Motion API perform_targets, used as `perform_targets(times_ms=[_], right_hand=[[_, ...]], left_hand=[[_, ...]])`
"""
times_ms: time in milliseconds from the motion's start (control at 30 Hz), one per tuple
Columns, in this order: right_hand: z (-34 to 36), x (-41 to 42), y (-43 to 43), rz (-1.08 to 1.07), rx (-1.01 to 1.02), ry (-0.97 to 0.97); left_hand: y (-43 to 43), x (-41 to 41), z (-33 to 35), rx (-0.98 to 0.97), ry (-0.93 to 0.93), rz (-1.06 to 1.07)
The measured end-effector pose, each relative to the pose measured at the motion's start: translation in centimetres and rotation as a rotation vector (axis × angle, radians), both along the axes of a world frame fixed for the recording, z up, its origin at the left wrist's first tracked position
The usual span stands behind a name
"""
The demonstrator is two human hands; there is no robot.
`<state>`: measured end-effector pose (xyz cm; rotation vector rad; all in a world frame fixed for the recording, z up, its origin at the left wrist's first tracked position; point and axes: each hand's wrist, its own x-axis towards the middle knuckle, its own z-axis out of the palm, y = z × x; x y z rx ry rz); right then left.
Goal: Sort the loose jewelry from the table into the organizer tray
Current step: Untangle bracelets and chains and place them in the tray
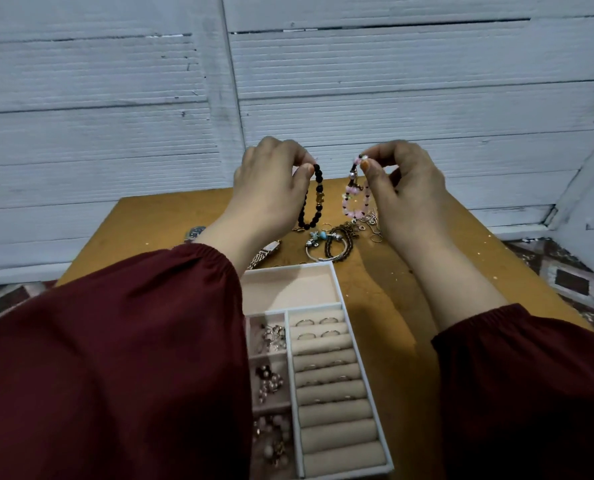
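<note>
My left hand (271, 188) pinches a black beaded bracelet (313, 202) by its top, and it hangs above the table. My right hand (403, 188) pinches a pink and black beaded bracelet (355, 199), which also dangles. Below them a pile of loose jewelry (340, 237) lies on the wooden table (392, 306): a silver bangle with a blue charm, dark chains, small rings. The white organizer tray (342, 289) sits nearer me. Its ring rolls (330, 375) hold several rings, its small left compartments (271, 358) hold earrings, and its top compartment is empty.
A watch with a metal band (266, 252) lies left of the pile, partly under my left wrist. Another watch face (195, 233) shows at the table's left edge. A white panelled wall stands right behind the table. My dark red sleeves cover the tray's left side.
</note>
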<state>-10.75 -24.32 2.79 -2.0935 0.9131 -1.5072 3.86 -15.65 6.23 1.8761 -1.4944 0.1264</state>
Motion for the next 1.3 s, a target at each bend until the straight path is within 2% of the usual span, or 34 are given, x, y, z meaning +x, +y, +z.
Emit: perform_targets(times_ms=[233,700,800,1067,1300], right_hand=[[1.9,0.1,5.2,0.076,-0.02,0.009],[0.6,0.7,15.6,0.154,0.052,0.016],[0.0,0.8,16.9,0.16,0.072,0.021],[-1.6,1.1,18.2,0.17,0.119,0.005],[-2.3,1.3,17.8,0.174,0.186,-0.012]], left_hand=[[5.9,0.5,1.3,-0.04,0.024,0.019],[15.3,-0.2,-1.2,-0.108,0.317,0.022],[16.4,-0.3,-2.3,-0.14,0.385,0.044],[16.8,-0.1,-5.3,-0.18,0.428,0.101],[16.4,0.4,-6.1,-0.145,0.471,0.124]])
